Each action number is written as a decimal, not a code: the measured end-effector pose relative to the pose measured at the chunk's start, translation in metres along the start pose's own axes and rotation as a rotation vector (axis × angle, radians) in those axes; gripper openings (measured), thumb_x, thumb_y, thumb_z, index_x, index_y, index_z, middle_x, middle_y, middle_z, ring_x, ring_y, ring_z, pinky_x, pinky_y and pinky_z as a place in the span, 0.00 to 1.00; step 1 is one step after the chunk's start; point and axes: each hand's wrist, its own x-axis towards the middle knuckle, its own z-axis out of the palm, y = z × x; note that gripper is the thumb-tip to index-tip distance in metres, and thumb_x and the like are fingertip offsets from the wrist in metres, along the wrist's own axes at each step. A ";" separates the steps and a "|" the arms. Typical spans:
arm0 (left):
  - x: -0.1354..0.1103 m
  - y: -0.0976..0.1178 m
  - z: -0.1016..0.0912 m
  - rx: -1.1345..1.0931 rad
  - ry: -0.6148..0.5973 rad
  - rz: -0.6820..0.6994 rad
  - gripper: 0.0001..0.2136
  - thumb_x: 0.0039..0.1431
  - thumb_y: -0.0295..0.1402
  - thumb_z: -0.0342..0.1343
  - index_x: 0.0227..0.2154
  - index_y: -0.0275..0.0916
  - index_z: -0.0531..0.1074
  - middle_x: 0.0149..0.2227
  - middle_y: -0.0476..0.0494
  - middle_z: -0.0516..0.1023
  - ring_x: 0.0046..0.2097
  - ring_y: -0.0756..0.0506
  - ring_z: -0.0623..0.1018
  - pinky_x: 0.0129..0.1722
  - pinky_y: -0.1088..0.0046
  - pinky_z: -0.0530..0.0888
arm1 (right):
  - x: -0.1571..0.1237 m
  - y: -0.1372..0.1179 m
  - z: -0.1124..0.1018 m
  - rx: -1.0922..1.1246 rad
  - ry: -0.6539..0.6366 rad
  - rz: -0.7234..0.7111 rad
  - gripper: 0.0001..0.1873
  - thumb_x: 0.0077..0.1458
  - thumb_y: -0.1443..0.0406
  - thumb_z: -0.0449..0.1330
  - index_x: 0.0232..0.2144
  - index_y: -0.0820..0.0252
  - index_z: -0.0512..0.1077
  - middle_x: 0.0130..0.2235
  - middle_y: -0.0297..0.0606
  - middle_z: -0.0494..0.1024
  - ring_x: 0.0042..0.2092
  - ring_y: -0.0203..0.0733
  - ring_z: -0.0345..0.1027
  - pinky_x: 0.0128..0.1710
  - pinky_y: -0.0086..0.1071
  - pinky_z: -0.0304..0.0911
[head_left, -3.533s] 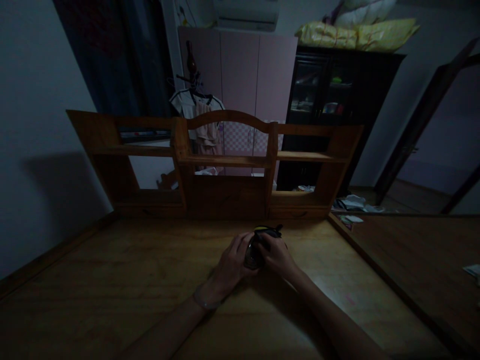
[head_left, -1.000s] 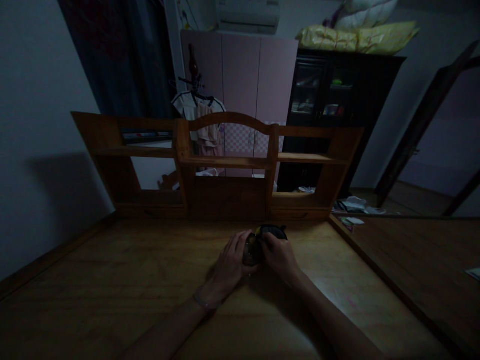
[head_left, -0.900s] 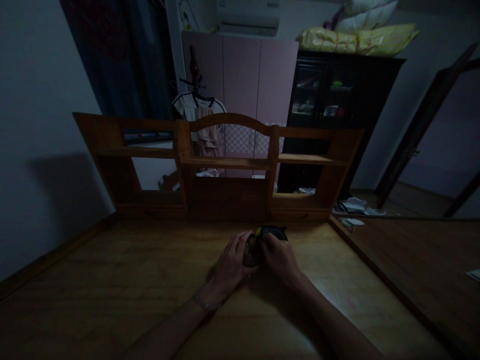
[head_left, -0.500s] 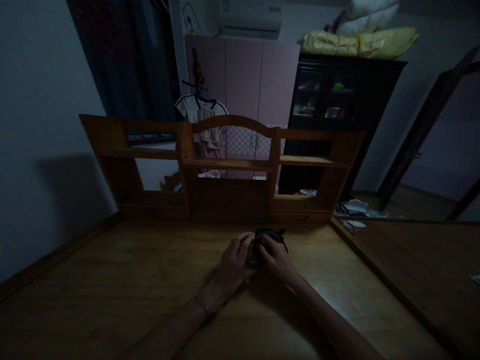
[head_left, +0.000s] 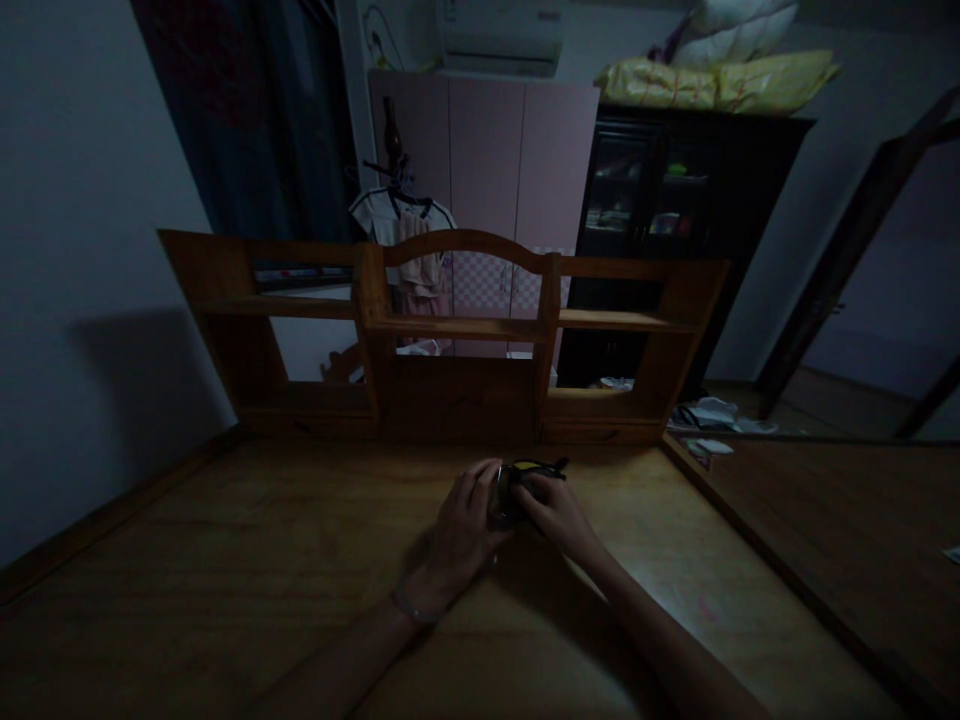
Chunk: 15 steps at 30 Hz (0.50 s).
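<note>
The room is dim. My left hand [head_left: 457, 525] and my right hand [head_left: 559, 515] meet over a small dark object [head_left: 514, 490] with a yellow patch and a thin black strap, low over the wooden desk [head_left: 262, 560]. Fingers of both hands curl round it, the left from the left side, the right from the right and above. I cannot make out what the object is. A thin bracelet sits on my left wrist.
A wooden shelf unit [head_left: 450, 330] with open compartments stands along the desk's back edge. A second wooden surface [head_left: 825, 540] adjoins on the right. Behind are a pink wardrobe [head_left: 487, 180], a dark glass-door cabinet [head_left: 675, 210] and hanging clothes [head_left: 401, 230].
Both hands stay on the dark object and shift it slightly; the yellow patch shows, hides, then shows again. The view has drifted a little to the left.
</note>
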 end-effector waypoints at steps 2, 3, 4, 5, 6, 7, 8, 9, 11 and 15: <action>0.000 -0.001 0.001 0.013 0.020 -0.002 0.36 0.51 0.30 0.63 0.60 0.43 0.50 0.58 0.38 0.60 0.60 0.38 0.63 0.59 0.55 0.64 | 0.000 0.000 0.000 -0.012 0.005 0.006 0.18 0.58 0.57 0.53 0.23 0.62 0.71 0.24 0.34 0.72 0.27 0.37 0.65 0.25 0.26 0.56; -0.001 -0.001 0.001 0.017 0.024 -0.004 0.36 0.51 0.31 0.63 0.60 0.43 0.50 0.58 0.38 0.60 0.60 0.38 0.62 0.59 0.55 0.63 | 0.000 0.001 0.000 -0.013 0.009 0.006 0.19 0.58 0.56 0.53 0.23 0.62 0.71 0.23 0.33 0.72 0.27 0.37 0.65 0.25 0.26 0.56; -0.001 -0.002 0.001 0.018 0.026 -0.005 0.36 0.52 0.31 0.63 0.61 0.43 0.50 0.58 0.38 0.60 0.60 0.38 0.62 0.59 0.55 0.63 | 0.000 0.001 -0.001 -0.009 0.007 0.007 0.19 0.58 0.56 0.52 0.23 0.62 0.71 0.24 0.33 0.72 0.27 0.36 0.65 0.25 0.26 0.56; -0.001 -0.002 0.002 0.015 0.028 -0.005 0.36 0.52 0.32 0.63 0.61 0.44 0.50 0.58 0.38 0.60 0.60 0.37 0.63 0.59 0.55 0.64 | 0.000 0.002 -0.001 -0.002 -0.004 0.010 0.19 0.58 0.56 0.53 0.23 0.62 0.71 0.24 0.34 0.72 0.27 0.36 0.65 0.26 0.26 0.57; -0.001 -0.002 0.002 0.009 0.028 -0.005 0.37 0.52 0.33 0.63 0.61 0.44 0.49 0.58 0.38 0.60 0.60 0.37 0.63 0.58 0.55 0.64 | 0.000 0.003 -0.002 0.007 -0.022 0.016 0.19 0.58 0.56 0.53 0.23 0.62 0.72 0.24 0.34 0.72 0.27 0.37 0.65 0.26 0.26 0.57; -0.001 -0.002 0.002 0.000 0.025 -0.008 0.37 0.52 0.33 0.63 0.61 0.44 0.49 0.58 0.38 0.60 0.59 0.37 0.63 0.58 0.55 0.65 | 0.001 0.004 -0.003 0.020 -0.043 0.023 0.18 0.58 0.56 0.53 0.24 0.62 0.72 0.25 0.33 0.72 0.28 0.37 0.65 0.27 0.26 0.57; -0.001 -0.002 0.001 -0.009 0.021 -0.010 0.37 0.52 0.33 0.63 0.61 0.45 0.48 0.58 0.38 0.60 0.59 0.38 0.63 0.58 0.55 0.65 | 0.002 0.005 -0.004 0.037 -0.067 0.030 0.18 0.57 0.56 0.54 0.24 0.62 0.72 0.25 0.33 0.72 0.28 0.37 0.65 0.27 0.26 0.58; -0.001 -0.002 0.001 -0.016 0.015 -0.014 0.38 0.52 0.33 0.63 0.61 0.45 0.48 0.58 0.38 0.60 0.59 0.38 0.63 0.58 0.55 0.65 | 0.002 0.006 -0.005 0.061 -0.093 0.039 0.17 0.57 0.56 0.54 0.25 0.62 0.73 0.25 0.33 0.72 0.28 0.37 0.65 0.28 0.26 0.58; -0.001 -0.002 0.001 -0.025 0.004 -0.020 0.38 0.52 0.31 0.63 0.61 0.45 0.47 0.59 0.38 0.58 0.60 0.38 0.63 0.58 0.55 0.65 | 0.004 0.008 -0.007 0.119 -0.146 0.056 0.16 0.56 0.56 0.55 0.25 0.62 0.73 0.25 0.32 0.71 0.28 0.36 0.64 0.27 0.26 0.57; -0.001 -0.002 0.001 -0.033 0.013 -0.018 0.39 0.51 0.26 0.63 0.62 0.46 0.47 0.59 0.38 0.57 0.61 0.39 0.61 0.59 0.56 0.64 | 0.003 0.008 -0.006 0.232 -0.199 0.062 0.15 0.57 0.57 0.55 0.26 0.61 0.72 0.26 0.31 0.70 0.29 0.36 0.64 0.28 0.26 0.58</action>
